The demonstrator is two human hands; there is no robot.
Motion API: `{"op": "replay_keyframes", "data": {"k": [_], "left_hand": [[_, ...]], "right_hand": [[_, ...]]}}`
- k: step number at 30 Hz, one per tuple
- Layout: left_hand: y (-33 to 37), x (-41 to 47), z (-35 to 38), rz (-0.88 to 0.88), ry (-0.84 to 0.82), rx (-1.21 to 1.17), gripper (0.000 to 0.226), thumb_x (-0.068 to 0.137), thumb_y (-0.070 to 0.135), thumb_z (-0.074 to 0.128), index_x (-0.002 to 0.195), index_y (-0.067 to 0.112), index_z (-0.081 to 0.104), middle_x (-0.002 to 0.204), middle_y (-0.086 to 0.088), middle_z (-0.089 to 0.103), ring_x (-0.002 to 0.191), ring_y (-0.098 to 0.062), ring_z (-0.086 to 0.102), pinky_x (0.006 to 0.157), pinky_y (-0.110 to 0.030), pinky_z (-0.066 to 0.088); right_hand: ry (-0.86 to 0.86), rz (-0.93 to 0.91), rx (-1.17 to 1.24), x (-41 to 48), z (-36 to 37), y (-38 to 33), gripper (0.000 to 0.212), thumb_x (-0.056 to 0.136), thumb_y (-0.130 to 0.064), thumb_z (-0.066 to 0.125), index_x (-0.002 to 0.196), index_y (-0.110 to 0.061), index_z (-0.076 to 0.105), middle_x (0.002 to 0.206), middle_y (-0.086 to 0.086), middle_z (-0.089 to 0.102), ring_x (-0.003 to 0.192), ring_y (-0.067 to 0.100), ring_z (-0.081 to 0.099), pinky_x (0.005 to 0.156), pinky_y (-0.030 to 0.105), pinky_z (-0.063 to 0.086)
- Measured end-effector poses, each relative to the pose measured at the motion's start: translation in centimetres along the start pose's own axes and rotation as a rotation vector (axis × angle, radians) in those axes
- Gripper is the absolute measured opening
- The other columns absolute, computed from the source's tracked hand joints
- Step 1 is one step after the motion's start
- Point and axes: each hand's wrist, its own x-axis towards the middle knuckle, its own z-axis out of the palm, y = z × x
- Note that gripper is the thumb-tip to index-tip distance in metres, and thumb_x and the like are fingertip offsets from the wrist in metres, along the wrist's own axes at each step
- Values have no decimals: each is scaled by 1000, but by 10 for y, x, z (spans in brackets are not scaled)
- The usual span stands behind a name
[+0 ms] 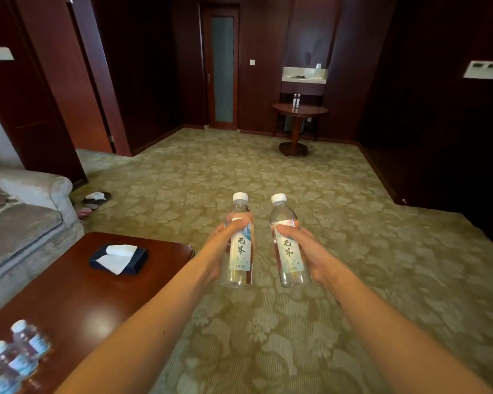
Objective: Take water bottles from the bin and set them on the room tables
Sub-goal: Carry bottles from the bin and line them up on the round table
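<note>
Arms extend forward at frame centre. Left hand (225,237) grips one upright bottle (238,245); right hand (302,245) grips another (288,248). Two bottles (12,356) stand lower left on table (97,294); two more (296,100) on upper-right round table (310,110).

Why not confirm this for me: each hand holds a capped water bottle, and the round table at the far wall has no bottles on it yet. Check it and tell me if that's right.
Not quite. The head view shows two bottles already standing on the round table. The rest holds: the left hand and right hand each hold a capped water bottle.
</note>
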Motion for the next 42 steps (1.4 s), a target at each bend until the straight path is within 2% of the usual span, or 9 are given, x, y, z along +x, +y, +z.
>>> {"op": "replay_keyframes", "data": {"k": [5,10,18,22,25,29,35,39,42], "left_hand": [[32,97,-2,108,-7,4,41,64,38,82,96,16,71,81,-5,72,72,-20,65,72,-34,53],[83,211,-9,200,-12,165,53,61,33,81,108,10,67,98,-9,75,82,-19,70,78,-34,57],[162,402,-5,227,-120,427,31,74,15,83,102,14,70,93,4,76,81,-5,71,65,-15,51],[174,491,4,239,-160,481,43,73,14,84,113,15,69,106,0,75,98,-13,69,81,-24,53],[183,565,17,233,-190,529,46,72,18,85,115,16,69,111,0,74,108,-19,68,92,-32,53],[203,660,50,236,-196,536,42,75,19,83,114,19,70,108,3,75,105,-14,69,83,-26,51],[251,803,106,250,-167,511,40,76,19,82,114,19,70,108,3,75,103,-14,70,87,-29,54],[280,885,131,263,-136,464,44,76,20,82,118,19,69,108,5,75,101,-11,71,74,-20,54],[296,952,144,266,-140,443,48,76,21,82,121,19,67,108,5,75,101,-10,71,71,-17,53]], "right_hand": [[38,-89,-99,93,-13,-32,54,62,-30,82,113,-14,71,96,7,74,85,21,68,77,37,55],[9,-103,-205,203,-28,-81,50,66,-26,83,115,-24,73,112,5,75,103,24,69,89,38,56],[96,-71,-196,372,-66,-155,48,77,-5,80,120,-24,68,112,-1,75,98,15,72,76,34,58],[158,-51,-174,448,-98,-174,48,76,-1,79,114,-25,64,113,0,71,105,20,67,88,44,54],[160,-54,-170,507,-130,-190,43,77,1,78,109,-25,63,111,-1,70,102,17,67,79,37,52],[113,-67,-167,598,-186,-225,43,77,1,78,113,-20,67,112,2,74,104,21,69,82,40,55],[54,-105,-199,735,-264,-303,44,78,-3,78,117,-20,68,116,5,73,101,19,71,72,35,57],[62,-123,-208,813,-302,-348,52,74,-4,81,119,-23,64,116,2,72,107,22,69,89,46,57],[71,-119,-229,869,-331,-373,53,71,-7,82,118,-19,61,112,1,73,104,23,70,92,47,57]]}}
